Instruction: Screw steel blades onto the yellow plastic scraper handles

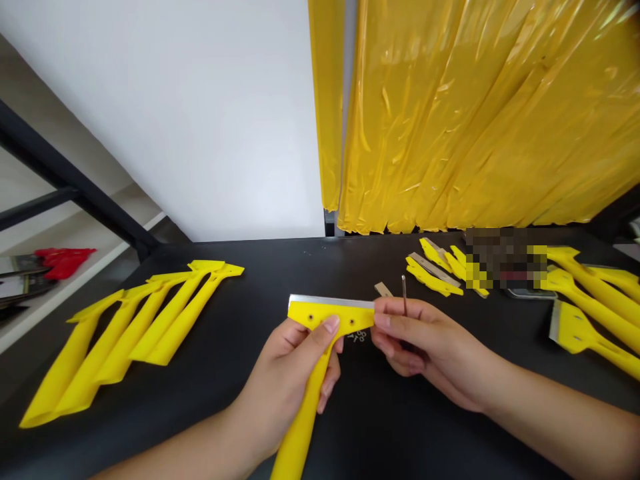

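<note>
Yellow scraper [313,373] is sitting in the left hand [307,367], thumb pressed on the neck just under the head, fingers curled round behind, so that grip is closed. Handle angles down toward the wearer, head up top with 2 dark holes showing and a shiny metal blade [330,301] along its far edge. The right hand [410,337] is closed too, fingertips pinched at the right end of the head, with a thin metal rod [405,295] poking up from between the fingers.

Right by the hands, some small metal bits [358,335] lie on the black surface [350,267], partly covered, and a little beige strip [383,289] is just beyond. Going out to the right there's a loose bunch of flat yellow pieces [434,276] with grayish strips among them, then a pixelated patch I can't make out, then more yellow scrapers [575,327], the nearest with its blade facing left. Over on the left, 5 yellow handles [115,340] lie slanted in an overlapping row. Behind it all: white panel [200,120], crinkly yellow plastic sheeting [475,120], plus a shelf [110,257] off left with something red [65,262].
</note>
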